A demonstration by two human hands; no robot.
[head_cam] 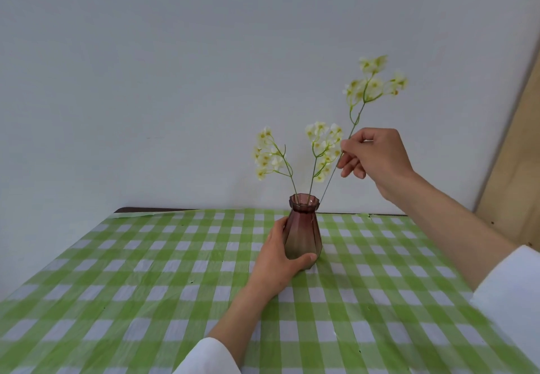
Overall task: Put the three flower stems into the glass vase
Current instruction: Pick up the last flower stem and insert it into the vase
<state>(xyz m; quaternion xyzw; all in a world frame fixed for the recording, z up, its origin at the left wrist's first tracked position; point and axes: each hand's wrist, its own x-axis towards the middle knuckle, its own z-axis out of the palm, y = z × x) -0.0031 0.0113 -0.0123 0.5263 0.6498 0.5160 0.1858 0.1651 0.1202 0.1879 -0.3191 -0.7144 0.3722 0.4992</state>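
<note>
A faceted purple-tinted glass vase (304, 227) stands upright near the far edge of the table. My left hand (277, 256) wraps around its lower body from the left. Two stems with pale yellow-white blossoms stand in its mouth: one (267, 154) leans left, the other (321, 142) rises near the middle. My right hand (374, 160) pinches a third, taller flower stem (372, 81) between thumb and fingers. That stem slants down to the left, and its thin lower end reaches the right side of the vase's rim; I cannot tell whether the tip is inside.
A green-and-white checked cloth (146, 280) covers the table, whose far edge meets a plain white wall (175, 66). A beige wooden panel (520, 154) stands at the right. White sleeves cover both forearms near the bottom of the view.
</note>
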